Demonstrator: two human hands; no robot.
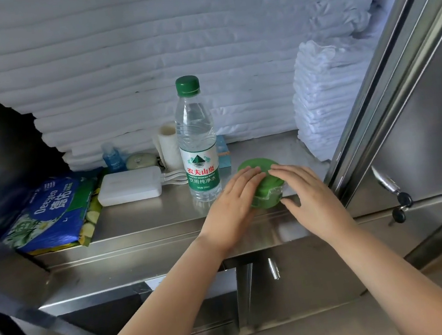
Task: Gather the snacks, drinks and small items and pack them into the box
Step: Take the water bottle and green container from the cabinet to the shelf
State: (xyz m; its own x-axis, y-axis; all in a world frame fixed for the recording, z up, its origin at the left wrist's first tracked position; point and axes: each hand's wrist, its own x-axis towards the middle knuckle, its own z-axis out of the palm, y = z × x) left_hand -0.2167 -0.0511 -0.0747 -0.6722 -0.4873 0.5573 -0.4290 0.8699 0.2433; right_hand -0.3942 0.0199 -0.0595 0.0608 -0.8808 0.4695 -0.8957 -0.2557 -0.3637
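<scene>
A person stands at a stainless-steel worktop (147, 216) set inside an open metal cabinet, both bare arms reaching forward. Between the two hands sits a small round box with a green lid (268, 186) and a clear body, upright at the front edge of the worktop, right of centre. The left hand (233, 202) lies against its left side with straight fingers spread flat across the lid. The right hand (307, 192) mirrors it from the right, fingers flat on the lid and the thumb reaching low along the front wall. Neither hand curls around the box; both appear to press on it. Whether the lid is fully seated cannot be told.

Just left of the left hand, nearly touching it, a water bottle (197, 142) with a green cap stands upright, its long axis vertical. The left hand is the nearer one to it and to everything else waiting. Further left lie a white power bank (130, 189) with its cables and a blue wipes pack (48, 212), both flat. Behind them stand a small blue bottle (113, 157), a white roll (169, 146) and a teal carton (223, 153), partly hidden by the water bottle.

Stacks of folded white linen (144, 65) fill the back. A steel cabinet door (419, 127) stands at the right.
</scene>
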